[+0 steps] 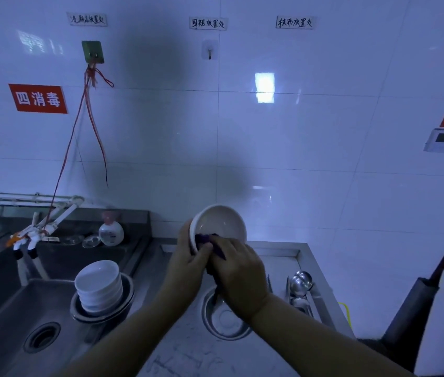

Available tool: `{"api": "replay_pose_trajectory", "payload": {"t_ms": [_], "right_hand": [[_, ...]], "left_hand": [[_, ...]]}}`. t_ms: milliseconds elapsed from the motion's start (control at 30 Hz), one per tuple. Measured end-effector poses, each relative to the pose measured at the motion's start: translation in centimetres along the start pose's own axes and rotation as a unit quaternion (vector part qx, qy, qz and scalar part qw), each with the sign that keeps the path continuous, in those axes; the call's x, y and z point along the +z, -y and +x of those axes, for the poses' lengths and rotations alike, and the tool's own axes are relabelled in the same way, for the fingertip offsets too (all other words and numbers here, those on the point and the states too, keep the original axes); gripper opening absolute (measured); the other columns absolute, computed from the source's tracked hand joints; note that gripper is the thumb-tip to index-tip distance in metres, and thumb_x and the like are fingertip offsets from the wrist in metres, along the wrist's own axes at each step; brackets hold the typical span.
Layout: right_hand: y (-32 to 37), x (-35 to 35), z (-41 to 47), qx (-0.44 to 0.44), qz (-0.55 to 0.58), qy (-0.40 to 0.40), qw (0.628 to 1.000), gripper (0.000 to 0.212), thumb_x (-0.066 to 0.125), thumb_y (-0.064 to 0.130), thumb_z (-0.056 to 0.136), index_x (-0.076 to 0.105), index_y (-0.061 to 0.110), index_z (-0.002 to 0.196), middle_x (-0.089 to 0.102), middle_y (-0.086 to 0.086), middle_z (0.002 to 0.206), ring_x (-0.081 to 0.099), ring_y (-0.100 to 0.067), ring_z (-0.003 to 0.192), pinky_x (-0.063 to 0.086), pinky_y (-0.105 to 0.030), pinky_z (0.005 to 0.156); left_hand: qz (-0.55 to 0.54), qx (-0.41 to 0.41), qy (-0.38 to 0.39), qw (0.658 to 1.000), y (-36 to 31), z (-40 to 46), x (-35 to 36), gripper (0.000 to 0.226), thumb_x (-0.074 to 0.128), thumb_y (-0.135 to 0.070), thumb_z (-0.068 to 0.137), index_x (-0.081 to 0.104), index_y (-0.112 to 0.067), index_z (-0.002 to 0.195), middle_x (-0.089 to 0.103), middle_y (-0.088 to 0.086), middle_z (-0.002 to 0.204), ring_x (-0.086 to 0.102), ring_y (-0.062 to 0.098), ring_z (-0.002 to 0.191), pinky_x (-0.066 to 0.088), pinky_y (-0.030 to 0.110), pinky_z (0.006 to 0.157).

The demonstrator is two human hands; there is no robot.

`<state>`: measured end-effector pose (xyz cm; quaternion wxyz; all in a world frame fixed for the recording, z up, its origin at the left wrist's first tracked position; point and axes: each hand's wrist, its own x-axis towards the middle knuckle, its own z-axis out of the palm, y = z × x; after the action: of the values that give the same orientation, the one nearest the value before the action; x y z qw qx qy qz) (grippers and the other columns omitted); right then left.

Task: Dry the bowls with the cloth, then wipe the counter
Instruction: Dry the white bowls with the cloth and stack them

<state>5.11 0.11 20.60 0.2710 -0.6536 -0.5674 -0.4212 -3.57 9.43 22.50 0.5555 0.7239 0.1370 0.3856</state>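
Note:
A white bowl [222, 223] is held up above the steel counter [188, 355], tilted so its inside faces me. My left hand [188, 263] grips its near left rim. My right hand [238, 276] holds a dark purple cloth [207, 238] and presses it against the bowl's lower rim; part of the cloth hangs down below the hand. A stack of white bowls [98, 285] stands in a metal basin [127, 300] at the sink's right edge. Another metal basin [227, 322] sits on the counter under my right wrist.
A deep steel sink [11, 322] with a drain lies at the left, under a white tap [29, 236]. A soap bottle [111, 232] and glass lids stand behind it. Metal ladles [301, 281] lie in a tray at the right. Tiled wall behind.

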Motion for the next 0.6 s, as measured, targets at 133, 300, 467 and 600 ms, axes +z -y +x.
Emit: {"api": "replay_pose_trajectory", "payload": {"t_ms": [133,300,467,600], "right_hand": [[1.9,0.4,-0.5,0.036,0.036,-0.004,0.999,0.029,0.064,0.027,0.089,0.066,0.012,0.113,0.067,-0.008,0.116,0.066,-0.024,0.098,0.057,-0.036,0.081],[-1.2,-0.2,-0.9,-0.140,0.025,-0.010,0.990,0.023,0.064,0.021,0.092,0.068,0.020,0.115,0.068,-0.003,0.117,0.064,-0.022,0.105,0.055,-0.035,0.081],[-5.1,-1.5,-0.1,-0.320,-0.012,0.045,0.946,0.025,0.056,0.016,0.096,0.068,0.025,0.116,0.068,-0.004,0.116,0.064,-0.025,0.104,0.053,-0.038,0.087],[-3.8,-1.7,0.6,-0.235,-0.015,0.019,0.972,0.021,0.059,0.017,0.093,0.071,0.021,0.110,0.070,-0.006,0.110,0.067,-0.025,0.091,0.055,-0.035,0.070]], "left_hand": [[-0.008,0.034,-0.017,0.999,-0.1,-0.1,0.1,0.033,0.042,-0.020,0.099,0.040,-0.037,0.127,0.052,-0.023,0.110,0.055,-0.013,0.091,0.046,0.006,0.070],[0.072,0.029,0.060,0.995,-1.8,0.8,-1.9,0.036,0.039,-0.035,0.085,0.050,-0.038,0.119,0.060,-0.009,0.111,0.058,0.006,0.099,0.051,0.028,0.081],[0.133,-0.034,0.181,0.974,-3.4,1.7,-2.4,0.034,0.048,-0.026,0.086,0.055,-0.030,0.120,0.060,0.001,0.112,0.057,0.017,0.099,0.053,0.037,0.081],[0.066,-0.076,0.055,0.993,-2.9,2.2,-2.0,0.054,0.059,-0.021,0.086,0.040,-0.028,0.136,0.057,-0.001,0.107,0.057,0.013,0.093,0.050,0.029,0.077]]}}
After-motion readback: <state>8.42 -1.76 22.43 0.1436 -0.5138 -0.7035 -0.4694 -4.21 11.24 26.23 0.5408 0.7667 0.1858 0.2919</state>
